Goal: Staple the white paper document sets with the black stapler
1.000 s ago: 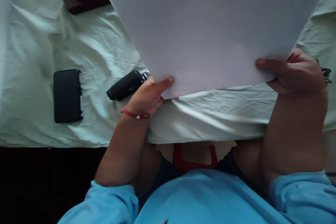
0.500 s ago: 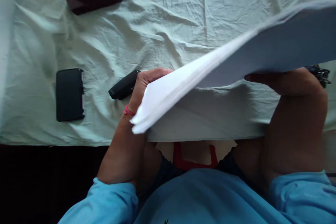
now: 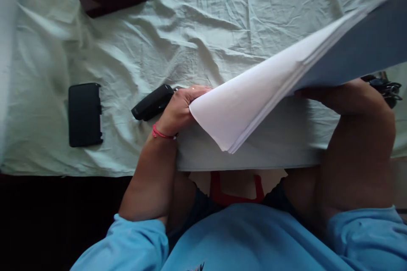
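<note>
Paper stack (image 3: 254, 106), a sheaf of white sheets, hangs tilted above the cloth-covered table (image 3: 197, 21), gripped from both sides: the left hand (image 3: 179, 110) pinches its lower near corner with curled fingers, and the right hand (image 3: 346, 97) supports the higher far side from underneath, fingers closed on the sheets. The step in hand looks like squaring or turning the sheaf. Any next move calls for both grips to stay firm so the sheets do not fan apart. Just left of the left hand's grip lies a black stapler (image 3: 152, 102); further left, a black phone (image 3: 85, 114).
</note>
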